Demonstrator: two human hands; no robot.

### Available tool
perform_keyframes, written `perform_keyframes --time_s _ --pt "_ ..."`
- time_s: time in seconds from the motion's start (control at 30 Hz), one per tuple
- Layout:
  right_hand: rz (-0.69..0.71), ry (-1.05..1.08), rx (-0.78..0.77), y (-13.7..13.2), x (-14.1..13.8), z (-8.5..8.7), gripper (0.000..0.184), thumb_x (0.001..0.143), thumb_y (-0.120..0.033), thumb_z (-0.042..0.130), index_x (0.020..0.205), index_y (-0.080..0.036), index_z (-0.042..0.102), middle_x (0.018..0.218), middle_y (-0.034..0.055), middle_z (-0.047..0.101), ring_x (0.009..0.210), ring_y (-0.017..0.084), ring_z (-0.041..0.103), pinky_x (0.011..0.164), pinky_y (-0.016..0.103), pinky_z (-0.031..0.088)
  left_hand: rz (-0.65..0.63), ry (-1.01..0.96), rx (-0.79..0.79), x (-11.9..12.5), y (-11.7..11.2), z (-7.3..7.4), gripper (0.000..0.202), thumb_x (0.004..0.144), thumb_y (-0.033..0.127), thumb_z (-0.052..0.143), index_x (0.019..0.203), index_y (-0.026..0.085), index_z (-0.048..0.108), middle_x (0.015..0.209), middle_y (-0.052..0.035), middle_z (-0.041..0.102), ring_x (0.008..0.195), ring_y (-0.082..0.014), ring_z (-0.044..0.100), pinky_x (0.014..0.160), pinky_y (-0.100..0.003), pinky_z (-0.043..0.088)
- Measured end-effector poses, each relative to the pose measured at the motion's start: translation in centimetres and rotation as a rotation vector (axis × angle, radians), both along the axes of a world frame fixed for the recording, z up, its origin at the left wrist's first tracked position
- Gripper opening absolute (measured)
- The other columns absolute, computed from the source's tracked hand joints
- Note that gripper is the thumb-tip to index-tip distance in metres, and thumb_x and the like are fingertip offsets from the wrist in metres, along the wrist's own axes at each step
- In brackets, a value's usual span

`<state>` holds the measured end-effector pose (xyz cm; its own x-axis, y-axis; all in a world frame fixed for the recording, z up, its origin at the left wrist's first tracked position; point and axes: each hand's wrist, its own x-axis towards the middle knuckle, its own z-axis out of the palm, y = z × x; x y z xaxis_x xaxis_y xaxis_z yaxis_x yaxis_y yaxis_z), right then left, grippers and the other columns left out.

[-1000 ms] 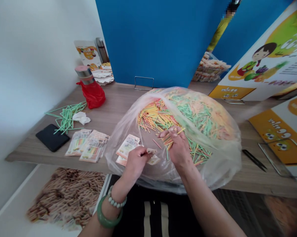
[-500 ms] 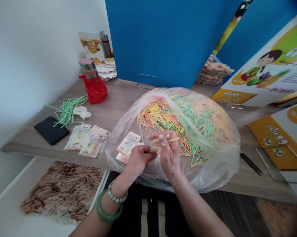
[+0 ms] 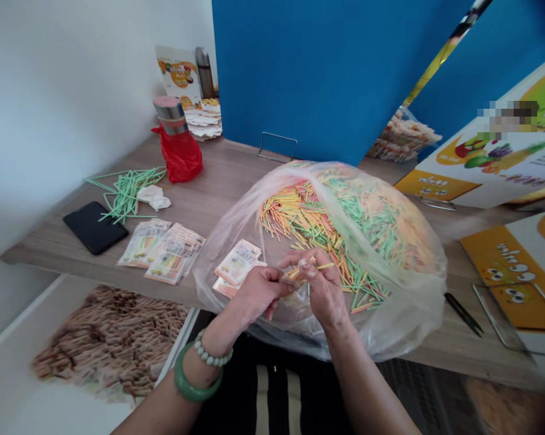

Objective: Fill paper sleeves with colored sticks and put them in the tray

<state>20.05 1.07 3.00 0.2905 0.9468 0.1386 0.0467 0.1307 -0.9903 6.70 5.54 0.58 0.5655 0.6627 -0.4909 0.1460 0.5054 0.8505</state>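
Note:
My right hand (image 3: 327,296) is closed, with thin yellow sticks (image 3: 325,266) between thumb and fingers, their ends sticking out to the right. Close beside it, my left hand (image 3: 261,293) pinches a small see-through packet (image 3: 294,281), mostly hidden by the fingers. Both hands are over the mouth of a large clear plastic bag (image 3: 227,217). Inside lies a heap of thin yellow, green and pink sticks (image 3: 299,211). Printed flat packets (image 3: 237,261) lie at the bag's left side, by my left hand.
Filled packets (image 3: 168,257), a black phone (image 3: 95,228), long green sticks (image 3: 130,190) and a crumpled tissue (image 3: 153,197) lie left on the table. Behind them stands a steel flask in a red bag (image 3: 182,157). Black tweezers (image 3: 463,314) and printed boxes (image 3: 503,260) are right.
The view has shifted slightly. My hands stay together over the bag; the right fingers have come closer to the packet at my left fingertips, still with the yellow sticks.

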Motion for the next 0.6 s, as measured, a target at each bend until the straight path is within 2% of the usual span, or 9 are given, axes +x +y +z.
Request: perform_keyframes --time_s 0.13,0.3,0.43,0.6 --pt "-0.06 -0.023 -0.048 -0.1 0.2 -0.3 0.021 0.096 -0.04 0.055 0.082 -0.026 0.062 0.09 0.0007 0.073 0.093 0.021 0.063 0.097 0.04 0.041 0.028 0.029 -0.016 0.0 0.1 0.1 0.022 0.066 0.033 0.072 0.059 0.019 0.057 0.036 0.0078 0.043 0.027 -0.0075 0.034 0.029 -0.021 0.031" --pt "-0.145 0.043 -0.058 0.0 -0.1 -0.8 0.023 0.095 -0.041 0.055 0.08 -0.024 0.059 0.08 -0.0008 0.071 0.076 0.018 0.061 0.083 0.034 0.044 0.05 0.068 0.013 0.1 0.0 0.3 0.027 0.065 0.04 0.073 0.06 0.019 0.057 0.036 0.008 0.043 0.028 -0.0079 0.035 0.031 -0.022 0.03" --pt "-0.107 0.166 -0.031 0.2 -0.3 -0.7 0.021 0.095 -0.041 0.055 0.083 -0.024 0.054 0.078 -0.0015 0.072 0.06 0.016 0.058 0.066 0.03 0.044 -0.001 0.077 0.069 0.4 -0.3 -0.2 0.029 0.069 0.044 0.069 0.06 0.019 0.057 0.039 0.0069 0.044 0.03 -0.0095 0.04 0.033 -0.022 0.031" --pt "-0.12 0.116 -0.061 0.3 -0.3 -0.5 0.02 0.095 -0.041 0.056 0.085 -0.025 0.053 0.078 -0.002 0.074 0.062 0.015 0.058 0.065 0.029 0.042 -0.002 0.059 0.147 0.3 -0.6 -1.0 0.029 0.073 0.044 0.064 0.061 0.019 0.055 0.039 0.0067 0.045 0.031 -0.0098 0.041 0.034 -0.022 0.031"
